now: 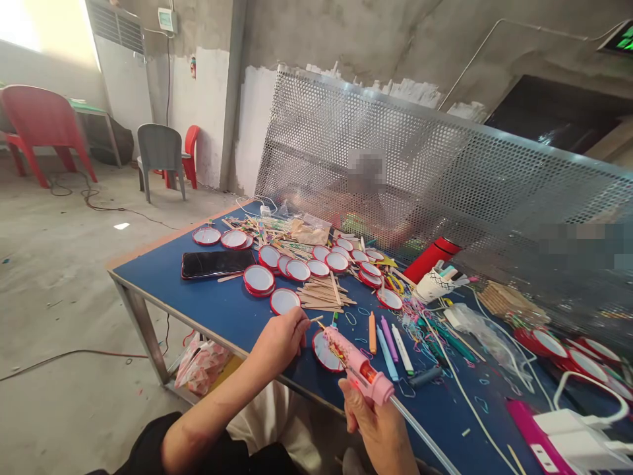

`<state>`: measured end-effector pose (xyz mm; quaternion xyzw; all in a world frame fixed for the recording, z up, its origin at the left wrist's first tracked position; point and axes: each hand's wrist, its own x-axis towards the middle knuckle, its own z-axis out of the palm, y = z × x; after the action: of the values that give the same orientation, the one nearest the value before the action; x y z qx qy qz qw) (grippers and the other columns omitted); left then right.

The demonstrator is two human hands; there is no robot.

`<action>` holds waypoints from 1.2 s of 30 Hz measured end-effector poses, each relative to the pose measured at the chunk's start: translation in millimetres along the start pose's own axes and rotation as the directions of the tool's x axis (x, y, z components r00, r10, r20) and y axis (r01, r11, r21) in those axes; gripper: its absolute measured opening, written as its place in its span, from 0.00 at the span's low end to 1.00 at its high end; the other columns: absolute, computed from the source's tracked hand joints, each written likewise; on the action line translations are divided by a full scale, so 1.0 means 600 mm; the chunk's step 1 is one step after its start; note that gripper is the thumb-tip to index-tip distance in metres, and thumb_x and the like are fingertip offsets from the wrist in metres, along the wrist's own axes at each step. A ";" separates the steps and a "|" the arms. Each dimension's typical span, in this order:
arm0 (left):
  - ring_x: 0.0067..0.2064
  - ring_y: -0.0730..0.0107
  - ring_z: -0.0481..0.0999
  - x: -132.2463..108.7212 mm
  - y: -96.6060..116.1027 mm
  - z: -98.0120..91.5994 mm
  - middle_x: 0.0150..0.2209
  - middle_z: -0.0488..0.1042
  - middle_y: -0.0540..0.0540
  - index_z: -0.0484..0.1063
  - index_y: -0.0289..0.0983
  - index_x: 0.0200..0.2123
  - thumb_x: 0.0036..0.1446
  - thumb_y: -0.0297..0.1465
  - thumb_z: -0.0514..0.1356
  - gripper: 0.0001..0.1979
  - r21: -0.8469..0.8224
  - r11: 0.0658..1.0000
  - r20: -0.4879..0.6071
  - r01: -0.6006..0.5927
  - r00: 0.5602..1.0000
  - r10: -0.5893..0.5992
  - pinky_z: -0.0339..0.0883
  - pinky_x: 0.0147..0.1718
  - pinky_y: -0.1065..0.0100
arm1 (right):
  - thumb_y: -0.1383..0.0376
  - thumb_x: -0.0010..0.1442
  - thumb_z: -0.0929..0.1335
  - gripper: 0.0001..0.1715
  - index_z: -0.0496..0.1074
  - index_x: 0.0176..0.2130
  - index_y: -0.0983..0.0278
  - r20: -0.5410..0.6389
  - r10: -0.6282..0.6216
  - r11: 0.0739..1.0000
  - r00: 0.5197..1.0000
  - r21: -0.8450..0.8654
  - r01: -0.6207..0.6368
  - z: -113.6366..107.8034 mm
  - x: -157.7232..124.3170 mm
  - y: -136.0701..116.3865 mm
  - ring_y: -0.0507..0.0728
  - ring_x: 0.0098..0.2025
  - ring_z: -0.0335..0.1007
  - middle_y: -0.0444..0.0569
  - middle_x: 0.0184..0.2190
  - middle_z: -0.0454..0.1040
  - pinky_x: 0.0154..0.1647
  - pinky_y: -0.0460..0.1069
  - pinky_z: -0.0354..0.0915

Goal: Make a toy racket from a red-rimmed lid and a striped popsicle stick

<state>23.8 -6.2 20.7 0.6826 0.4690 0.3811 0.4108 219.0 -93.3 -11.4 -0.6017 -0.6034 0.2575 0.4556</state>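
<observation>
In my right hand (378,425) is a pink hot glue gun (363,369), with a long clear glue stick (425,435) coming out of its back end. Its nozzle points up and to the left. My left hand (281,340) pinches a small wooden stick (316,318), whose end is close to the nozzle; whether they touch I cannot tell. A red-rimmed jar lid (324,353) lies under the gun, partly covered by it. Another lid (285,301) rests just beyond my left hand. Behind it, several craft sticks (321,293) are spread in a loose pile.
Many more lids (298,270) lie across the blue table (163,267). A phone (215,264) is at the left. Markers (388,340), rubber bands and a pen cup (435,285) are at the right, with a red bottle (430,259) and white chargers (578,429). A perforated metal panel (420,152) rises behind.
</observation>
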 end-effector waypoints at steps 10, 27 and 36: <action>0.21 0.70 0.70 0.001 0.000 0.000 0.21 0.72 0.55 0.60 0.45 0.29 0.65 0.36 0.49 0.10 0.004 1.000 -0.005 0.019 1.000 -0.019 0.62 0.23 0.73 | 0.38 0.63 0.67 0.31 0.67 0.26 0.59 0.007 0.001 1.000 1.000 0.019 -0.001 0.000 -0.002 0.009 0.51 0.17 0.59 0.38 0.14 0.60 0.20 0.47 0.61; 0.20 0.70 0.70 0.001 0.003 -0.001 0.20 0.71 0.55 0.60 0.44 0.28 0.65 0.36 0.50 0.11 -0.001 0.999 -0.011 0.042 0.999 -0.042 0.62 0.24 0.72 | 0.37 0.62 0.67 0.32 0.64 0.24 0.58 -0.005 0.023 1.000 1.000 -0.021 -0.024 -0.002 -0.002 0.009 0.52 0.17 0.60 0.38 0.15 0.61 0.22 0.48 0.63; 0.20 0.71 0.71 0.003 0.003 -0.004 0.21 0.73 0.55 0.62 0.44 0.28 0.64 0.38 0.50 0.12 -0.064 0.997 -0.019 0.045 0.999 -0.046 0.63 0.23 0.72 | 0.41 0.62 0.69 0.26 0.70 0.32 0.60 -0.031 0.098 0.963 0.995 0.256 -0.087 0.006 -0.006 -0.010 0.51 0.15 0.56 0.36 0.14 0.59 0.19 0.46 0.57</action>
<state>22.4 -4.6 23.5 0.6546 0.4762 0.3932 0.4361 212.6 -96.7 -8.5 -0.5712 -0.5268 0.3405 0.5294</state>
